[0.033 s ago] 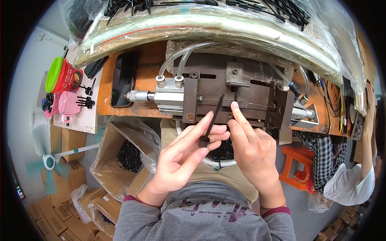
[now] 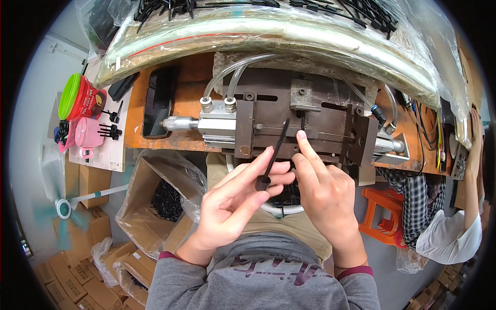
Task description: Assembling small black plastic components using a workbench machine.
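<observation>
Left hand (image 2: 235, 199) pinching, right hand (image 2: 324, 192) pointing

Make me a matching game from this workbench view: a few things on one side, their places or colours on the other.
Things:
1. black rod
2. pink cup
3. orange stool
4. cardboard box

Descriptions:
A. on the floor, right of the person
B. lined with plastic, holds black parts
C. held in the left hand
D. on the white board, far left

Pairs: 1-C, 2-D, 3-A, 4-B

A small factory workshop: a metal press machine (image 2: 299, 121) with air hoses (image 2: 232, 77) sits on a worn orange table (image 2: 191, 77), with cardboard boxes (image 2: 82, 268) and bags of black plastic parts (image 2: 165, 199) around it.
</observation>
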A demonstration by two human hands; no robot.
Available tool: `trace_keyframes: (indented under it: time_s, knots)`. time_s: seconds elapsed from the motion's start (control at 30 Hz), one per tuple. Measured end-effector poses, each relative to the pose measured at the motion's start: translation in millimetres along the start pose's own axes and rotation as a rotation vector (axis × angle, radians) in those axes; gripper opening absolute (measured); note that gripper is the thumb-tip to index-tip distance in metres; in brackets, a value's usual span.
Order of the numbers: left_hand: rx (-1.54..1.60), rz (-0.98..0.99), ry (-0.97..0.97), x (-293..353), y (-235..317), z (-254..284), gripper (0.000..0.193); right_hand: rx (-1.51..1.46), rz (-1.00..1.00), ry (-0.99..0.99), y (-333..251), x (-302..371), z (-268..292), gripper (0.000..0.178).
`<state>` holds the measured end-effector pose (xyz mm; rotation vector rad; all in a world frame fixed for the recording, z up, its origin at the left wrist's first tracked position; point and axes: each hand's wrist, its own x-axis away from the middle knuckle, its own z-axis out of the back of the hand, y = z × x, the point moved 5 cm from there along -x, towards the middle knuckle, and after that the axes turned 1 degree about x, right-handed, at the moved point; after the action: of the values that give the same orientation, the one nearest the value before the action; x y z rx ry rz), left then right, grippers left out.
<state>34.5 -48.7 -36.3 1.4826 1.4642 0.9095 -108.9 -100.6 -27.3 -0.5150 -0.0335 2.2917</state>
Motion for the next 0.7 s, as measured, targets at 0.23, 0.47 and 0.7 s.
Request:
trace_keyframes:
  time_s: [0.23, 0.47, 0.7]
  knots:
    - [-0.64, -0.364, 0.002, 6, 18, 3, 0.048, -0.044, -0.016, 0.004, 2, 2, 0, 0.024]
    - [-1.019, -0.512, 0.067, -12, 13, -14, 0.039, -0.272, 0.032, -0.072, 7, 27, 5, 0.023]
    - [-1.319, -0.585, 0.008, -26, -20, -35, 0.029, -0.43, -0.021, -0.321, 8, 73, -25, 0.025]
